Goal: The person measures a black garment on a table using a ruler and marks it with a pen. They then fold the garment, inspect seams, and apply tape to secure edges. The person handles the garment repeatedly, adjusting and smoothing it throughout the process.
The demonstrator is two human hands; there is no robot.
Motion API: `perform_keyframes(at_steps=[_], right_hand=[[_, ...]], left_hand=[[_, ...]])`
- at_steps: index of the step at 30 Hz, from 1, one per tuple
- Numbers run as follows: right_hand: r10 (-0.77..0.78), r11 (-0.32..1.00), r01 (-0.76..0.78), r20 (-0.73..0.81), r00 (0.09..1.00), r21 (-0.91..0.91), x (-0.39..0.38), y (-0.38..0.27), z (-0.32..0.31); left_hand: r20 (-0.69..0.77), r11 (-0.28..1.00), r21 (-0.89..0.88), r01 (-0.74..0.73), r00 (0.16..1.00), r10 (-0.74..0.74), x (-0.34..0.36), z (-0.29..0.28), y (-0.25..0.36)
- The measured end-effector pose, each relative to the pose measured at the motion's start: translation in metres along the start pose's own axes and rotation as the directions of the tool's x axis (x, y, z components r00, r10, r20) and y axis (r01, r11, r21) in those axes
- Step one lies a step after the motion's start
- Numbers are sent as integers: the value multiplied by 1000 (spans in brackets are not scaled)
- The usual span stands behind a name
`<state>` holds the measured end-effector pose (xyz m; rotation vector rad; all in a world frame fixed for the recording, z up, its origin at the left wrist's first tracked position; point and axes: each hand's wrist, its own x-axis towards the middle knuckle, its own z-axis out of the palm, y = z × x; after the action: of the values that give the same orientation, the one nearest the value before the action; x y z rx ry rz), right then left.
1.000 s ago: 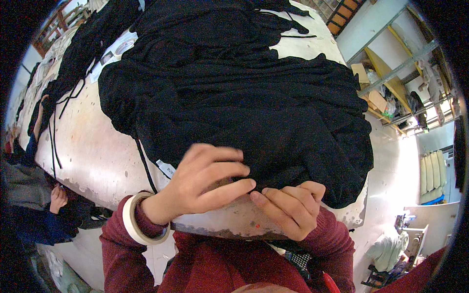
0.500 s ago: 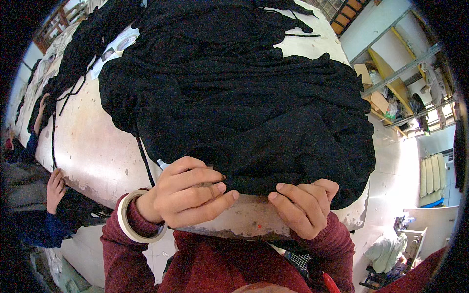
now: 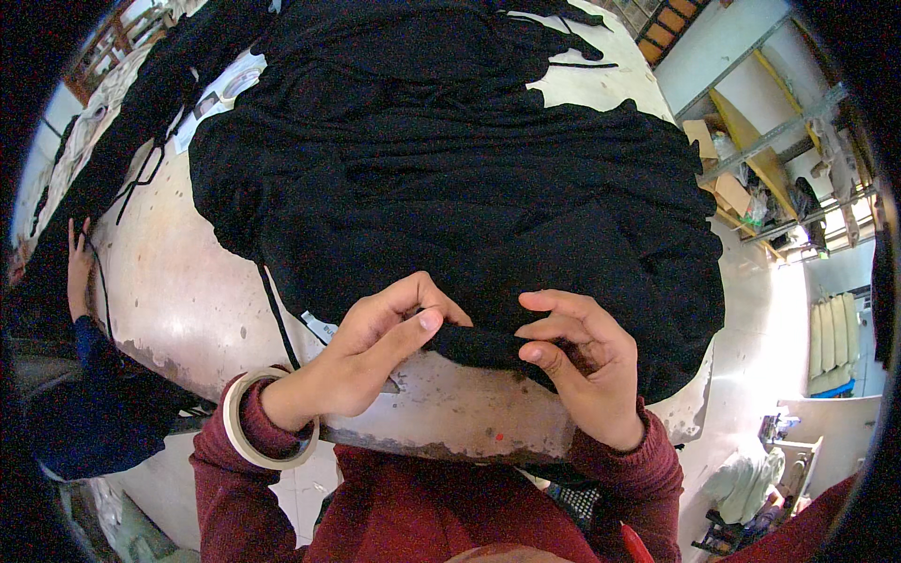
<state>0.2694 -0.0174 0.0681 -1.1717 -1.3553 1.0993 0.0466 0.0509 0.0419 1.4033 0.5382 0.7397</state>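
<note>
A pile of black knit cloth (image 3: 450, 216) covers the table in front of me, its near edge folded into a narrow band. My left hand (image 3: 380, 342) pinches that edge between thumb and fingers. A small grey pointed thing (image 3: 390, 385) shows just below this hand; its kind is unclear. On the right, my right hand (image 3: 591, 361) has the same edge between its thumb and curled fingers. A cream roll of tape (image 3: 233, 427) circles my left wrist like a bracelet. Beside that hand lie a white label (image 3: 317, 327) and a black cord (image 3: 277, 314).
The pale, worn table (image 3: 169, 272) has a chipped front edge. At the left, another person's hand (image 3: 81, 272) rests by more black cloth (image 3: 141, 122) with cords. White papers (image 3: 221, 89) lie behind the pile. Shelving (image 3: 751, 141) with boxes stands at the right.
My left hand has turned, its thumb now on top of the cloth edge. My right hand has rolled open from palm-down, fingers raised. The co-worker's hand has moved farther up the table.
</note>
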Motion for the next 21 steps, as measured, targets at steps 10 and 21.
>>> perform_keyframes(at_steps=[10, 21], right_hand=[[-55, 991, 64, 74, 996, -122, -3, 1, 1], [-41, 982, 56, 89, 995, -182, -3, 0, 0]], left_hand=[[-107, 991, -7, -135, 985, 133, 3, 11, -3], [-174, 986, 83, -146, 972, 158, 0, 7, -1]])
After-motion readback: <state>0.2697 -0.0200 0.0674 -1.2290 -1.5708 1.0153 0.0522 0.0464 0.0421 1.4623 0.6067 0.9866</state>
